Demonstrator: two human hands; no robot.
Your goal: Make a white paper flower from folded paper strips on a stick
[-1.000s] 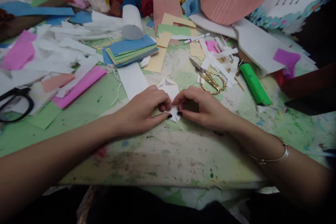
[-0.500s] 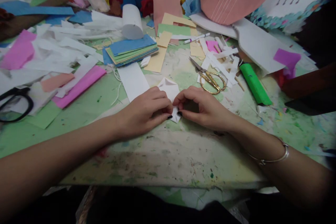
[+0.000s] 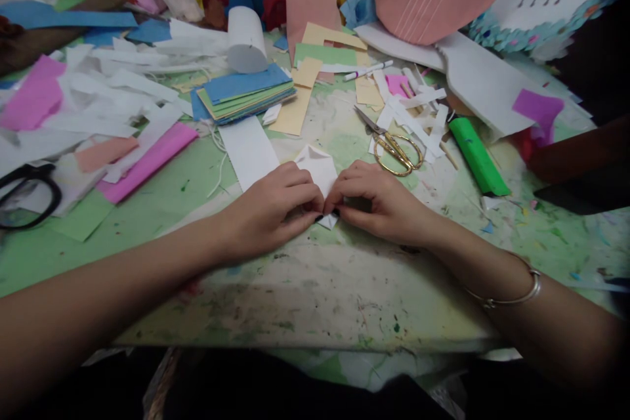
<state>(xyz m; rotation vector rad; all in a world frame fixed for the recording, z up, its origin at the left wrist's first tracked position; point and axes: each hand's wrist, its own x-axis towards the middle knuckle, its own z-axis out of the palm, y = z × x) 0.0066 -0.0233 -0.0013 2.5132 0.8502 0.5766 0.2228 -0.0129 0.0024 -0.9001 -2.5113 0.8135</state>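
A small folded piece of white paper [image 3: 321, 170] lies on the table in front of me, its far end creased into a point. My left hand [image 3: 283, 207] rests on its left side, thumb and fingertips pinched at the near part. From the right, my right hand [image 3: 377, 203] pinches the same near part, thumb against curled fingers. The fingertips of both hands meet there and cover some of the folds. Just beyond my left hand lies a flat white paper strip [image 3: 250, 154].
A stack of blue and green paper [image 3: 251, 95] sits behind the strip. Gold-handled scissors [image 3: 394, 147] and a green crepe roll [image 3: 477, 156] lie to the right. Black-handled scissors [image 3: 49, 184], a pink roll [image 3: 150, 164] and white scraps [image 3: 108, 95] cover the left side.
My right hand has shifted slightly left, so its fingertips now meet those of my left hand. The left hand stays on the folded paper.
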